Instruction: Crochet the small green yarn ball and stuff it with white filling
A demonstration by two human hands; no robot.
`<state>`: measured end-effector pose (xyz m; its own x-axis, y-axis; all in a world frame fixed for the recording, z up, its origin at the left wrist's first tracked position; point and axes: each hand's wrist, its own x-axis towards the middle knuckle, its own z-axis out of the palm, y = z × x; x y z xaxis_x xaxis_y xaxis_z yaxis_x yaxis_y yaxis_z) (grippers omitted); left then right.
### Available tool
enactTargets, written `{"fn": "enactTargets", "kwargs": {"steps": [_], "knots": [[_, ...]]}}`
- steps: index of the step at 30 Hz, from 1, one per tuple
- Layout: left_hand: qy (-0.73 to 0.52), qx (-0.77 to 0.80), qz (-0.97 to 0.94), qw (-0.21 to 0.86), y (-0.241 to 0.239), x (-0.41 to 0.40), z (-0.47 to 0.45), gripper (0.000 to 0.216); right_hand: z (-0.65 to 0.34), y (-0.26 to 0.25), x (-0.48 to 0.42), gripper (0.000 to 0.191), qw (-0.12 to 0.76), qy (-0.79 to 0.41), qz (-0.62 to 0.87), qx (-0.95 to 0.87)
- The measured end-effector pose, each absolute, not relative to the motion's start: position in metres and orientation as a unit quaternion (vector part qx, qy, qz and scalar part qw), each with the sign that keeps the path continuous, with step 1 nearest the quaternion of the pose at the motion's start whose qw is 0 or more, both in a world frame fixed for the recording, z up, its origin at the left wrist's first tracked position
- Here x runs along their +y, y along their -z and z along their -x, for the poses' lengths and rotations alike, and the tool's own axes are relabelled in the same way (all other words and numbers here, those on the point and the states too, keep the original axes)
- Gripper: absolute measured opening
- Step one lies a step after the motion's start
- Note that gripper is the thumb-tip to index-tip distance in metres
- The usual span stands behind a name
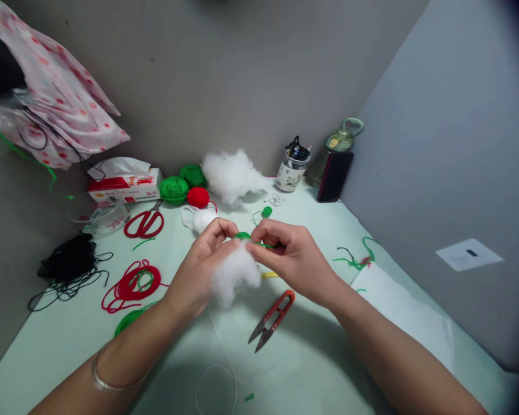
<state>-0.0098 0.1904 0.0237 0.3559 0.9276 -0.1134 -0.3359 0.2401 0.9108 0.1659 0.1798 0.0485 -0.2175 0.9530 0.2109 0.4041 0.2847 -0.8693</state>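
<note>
My left hand (pixel 214 251) is closed around a small green crocheted piece (pixel 243 235), most of which the fingers hide. A tuft of white stuffing (pixel 236 276) hangs just below the piece, against my left thumb. My right hand (pixel 283 245) pinches at the right side of the same piece, and a green strand (pixel 263 245) runs into its fingers. Under the right hand, a yellow tool (pixel 269 275) shows only in part. Red-handled thread snips (pixel 271 320) lie on the table below the hands, blades apart.
Green yarn balls (pixel 174 190), a red ball (pixel 198 197) and white stuffing (pixel 233 176) line the back. To the left are red scissors (pixel 144 223), red yarn (pixel 136 285) and black yarn (pixel 69 258). A pen jar (pixel 292 170), phone (pixel 335 177) and bottle (pixel 341 141) stand at back right.
</note>
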Motion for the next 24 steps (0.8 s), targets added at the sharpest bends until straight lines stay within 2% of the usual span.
{"fn": "enactTargets", "kwargs": {"steps": [7, 12, 16, 21, 24], "knots": [[-0.429, 0.311, -0.493, 0.69, -0.023, 0.196, 0.016, 0.022, -0.167, -0.056, 0.18, 0.019, 0.409, -0.379, 0.494, -0.668], [-0.469, 0.319, -0.496, 0.658, -0.023, 0.195, 0.013, 0.023, -0.168, -0.062, 0.173, 0.011, 0.35, -0.436, 0.461, -0.689], [-0.517, 0.353, -0.497, 0.601, -0.022, 0.194, 0.009, 0.028, -0.168, -0.064, 0.168, 0.012, 0.292, -0.412, 0.448, -0.738], [-0.463, 0.335, -0.439, 0.694, -0.017, 0.196, 0.008, 0.033, -0.165, -0.051, 0.175, 0.008, 0.331, -0.297, 0.435, -0.783], [-0.451, 0.335, -0.405, 0.722, -0.016, 0.194, 0.008, 0.032, -0.163, -0.044, 0.179, 0.011, 0.369, -0.285, 0.451, -0.761]]}}
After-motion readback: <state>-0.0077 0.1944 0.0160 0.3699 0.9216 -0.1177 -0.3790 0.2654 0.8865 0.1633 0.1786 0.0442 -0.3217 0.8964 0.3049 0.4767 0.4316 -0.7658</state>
